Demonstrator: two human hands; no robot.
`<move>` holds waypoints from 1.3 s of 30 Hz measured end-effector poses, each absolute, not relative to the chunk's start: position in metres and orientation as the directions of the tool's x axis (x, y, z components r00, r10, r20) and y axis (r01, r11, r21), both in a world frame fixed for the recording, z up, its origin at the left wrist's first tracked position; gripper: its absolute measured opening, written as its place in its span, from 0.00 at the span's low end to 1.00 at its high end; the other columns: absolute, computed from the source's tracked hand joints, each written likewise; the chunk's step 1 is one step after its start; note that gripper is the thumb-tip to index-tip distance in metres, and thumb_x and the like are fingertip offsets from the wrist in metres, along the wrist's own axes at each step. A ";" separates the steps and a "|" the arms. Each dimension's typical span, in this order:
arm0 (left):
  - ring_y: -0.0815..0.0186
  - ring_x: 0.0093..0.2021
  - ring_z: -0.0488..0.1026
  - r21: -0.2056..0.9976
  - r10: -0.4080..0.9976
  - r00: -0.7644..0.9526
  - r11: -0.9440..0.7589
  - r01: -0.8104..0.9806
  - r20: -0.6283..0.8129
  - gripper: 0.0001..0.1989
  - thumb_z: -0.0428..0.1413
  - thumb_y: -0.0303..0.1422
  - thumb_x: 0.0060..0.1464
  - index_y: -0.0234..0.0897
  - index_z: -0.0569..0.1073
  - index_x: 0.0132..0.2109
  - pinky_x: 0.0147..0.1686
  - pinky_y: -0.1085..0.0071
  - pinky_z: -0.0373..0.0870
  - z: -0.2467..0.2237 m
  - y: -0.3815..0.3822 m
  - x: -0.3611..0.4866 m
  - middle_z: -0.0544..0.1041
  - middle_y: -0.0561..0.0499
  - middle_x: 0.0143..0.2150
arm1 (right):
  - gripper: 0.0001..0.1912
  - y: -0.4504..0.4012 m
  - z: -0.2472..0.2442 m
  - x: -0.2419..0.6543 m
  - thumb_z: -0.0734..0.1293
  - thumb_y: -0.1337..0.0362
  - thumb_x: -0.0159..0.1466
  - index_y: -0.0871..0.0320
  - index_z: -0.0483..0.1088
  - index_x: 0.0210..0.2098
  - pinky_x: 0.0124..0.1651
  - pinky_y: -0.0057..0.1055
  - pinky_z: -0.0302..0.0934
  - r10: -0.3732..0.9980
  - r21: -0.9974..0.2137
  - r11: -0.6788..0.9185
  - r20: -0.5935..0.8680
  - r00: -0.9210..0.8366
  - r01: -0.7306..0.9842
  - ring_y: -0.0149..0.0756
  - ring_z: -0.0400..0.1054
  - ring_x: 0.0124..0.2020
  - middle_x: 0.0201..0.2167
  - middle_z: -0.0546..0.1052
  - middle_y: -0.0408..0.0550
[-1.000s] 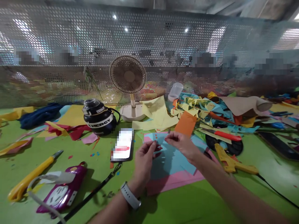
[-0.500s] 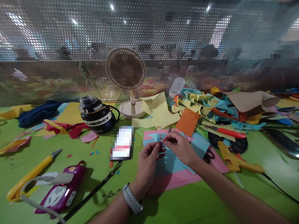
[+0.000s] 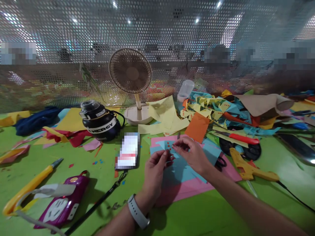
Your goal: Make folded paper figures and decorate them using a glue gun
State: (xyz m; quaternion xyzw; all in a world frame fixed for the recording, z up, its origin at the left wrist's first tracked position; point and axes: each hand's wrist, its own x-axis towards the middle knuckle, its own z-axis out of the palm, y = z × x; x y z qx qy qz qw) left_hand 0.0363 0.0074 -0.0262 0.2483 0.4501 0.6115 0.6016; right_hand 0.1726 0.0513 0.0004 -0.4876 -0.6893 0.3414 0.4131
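Above the light blue sheet (image 3: 182, 170), my left hand (image 3: 157, 165) has thumb and forefinger pinched together; whatever lies between them is too small to make out. Just to the right and slightly higher, my right hand (image 3: 193, 154) also pinches, a small gap from the left fingertips, and its contents cannot be made out. Small red dots (image 3: 168, 144) show on light blue material right behind the fingertips. Under the blue sheet lies a larger pink sheet (image 3: 177, 195). A dark scissor handle (image 3: 221, 162) shows at the blue sheet's right edge.
A yellow glue gun (image 3: 251, 168) and red-handled tool (image 3: 243, 139) lie at right. Paper scraps (image 3: 206, 108) are heaped behind, beside an orange sheet (image 3: 197, 127). A phone (image 3: 128, 150), black bottle (image 3: 100, 121), fan (image 3: 133, 73), purple device (image 3: 64, 200) and yellow cutter (image 3: 31, 185) stand or lie leftward.
My right fingertips have moved slightly up and away from the left ones, opening a small gap. My left hand stays almost in place. The view has shifted slightly.
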 end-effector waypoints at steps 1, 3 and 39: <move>0.69 0.28 0.75 0.847 0.959 -0.152 0.129 -0.515 -0.238 0.16 0.68 0.41 0.38 0.35 0.78 0.31 0.32 0.73 0.72 -0.026 0.008 0.036 0.78 0.51 0.27 | 0.03 0.050 0.001 0.172 0.67 0.62 0.58 0.54 0.72 0.32 0.35 0.31 0.59 0.951 -0.865 0.305 0.249 -0.185 0.399 0.34 0.66 0.32 0.32 0.74 0.45; 0.68 0.29 0.75 0.845 0.960 -0.152 0.124 -0.520 -0.234 0.16 0.68 0.41 0.38 0.35 0.78 0.31 0.32 0.73 0.72 -0.026 0.008 0.036 0.78 0.51 0.28 | 0.03 0.048 0.002 0.172 0.69 0.64 0.57 0.54 0.72 0.32 0.35 0.31 0.60 0.945 -0.852 0.321 0.263 -0.194 0.413 0.33 0.66 0.31 0.32 0.73 0.44; 0.70 0.29 0.74 0.884 0.973 -0.139 0.100 -0.458 -0.182 0.16 0.68 0.41 0.40 0.34 0.78 0.32 0.30 0.76 0.72 -0.025 0.006 0.033 0.78 0.52 0.27 | 0.06 0.047 0.011 0.179 0.66 0.62 0.60 0.55 0.72 0.36 0.46 0.36 0.62 0.897 -0.737 0.425 0.423 -0.132 0.526 0.38 0.69 0.40 0.37 0.75 0.47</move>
